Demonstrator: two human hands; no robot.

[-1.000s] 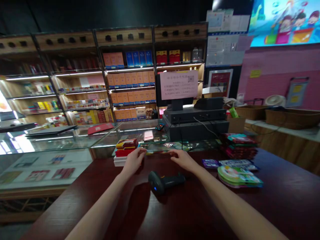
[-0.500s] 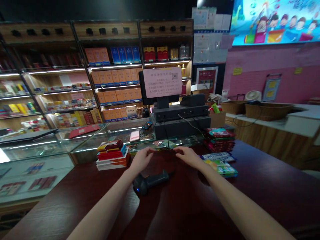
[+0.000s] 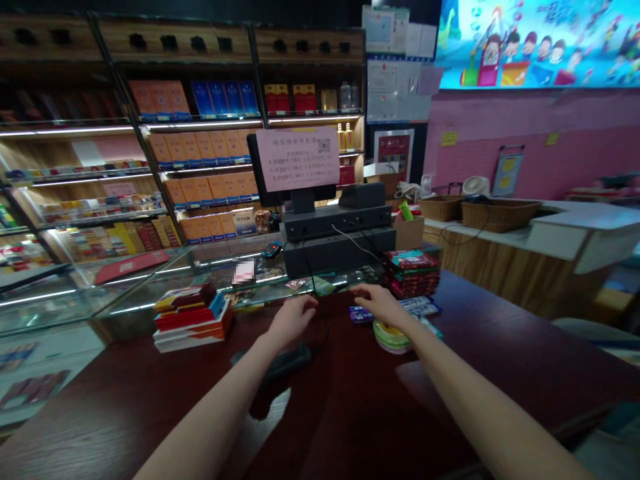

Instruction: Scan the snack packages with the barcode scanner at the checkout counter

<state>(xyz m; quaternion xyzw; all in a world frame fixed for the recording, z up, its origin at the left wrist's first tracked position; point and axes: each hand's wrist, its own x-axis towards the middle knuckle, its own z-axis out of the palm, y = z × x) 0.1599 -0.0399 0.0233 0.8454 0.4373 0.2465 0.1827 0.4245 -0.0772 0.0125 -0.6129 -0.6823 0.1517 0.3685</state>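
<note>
My left hand point(image 3: 294, 320) hovers above the dark red table point(image 3: 330, 413), fingers curled loosely and apart, holding nothing. Below and partly behind my left forearm lies a black handheld scanner point(image 3: 285, 363). Over the right part of the table is my right hand point(image 3: 379, 301), its fingers bent and spread with nothing between them. Beside and partly behind my right wrist are a green round pack point(image 3: 390, 339) and blue-and-white packets point(image 3: 423, 306). Behind these stands a stack of dark red packets point(image 3: 413, 273). A pile of red and white boxes point(image 3: 193, 320) sits to the left.
A black register point(image 3: 337, 227) with a screen covered by a pink sign point(image 3: 299, 160) stands at the back. The glass counter point(image 3: 145, 300) runs left, before lit shelves. Baskets point(image 3: 500, 215) rest on a counter at the right.
The view has turned a little to the right, so the background sits further left. My right hand is now nearer the packets, and my left forearm covers more of the scanner.
</note>
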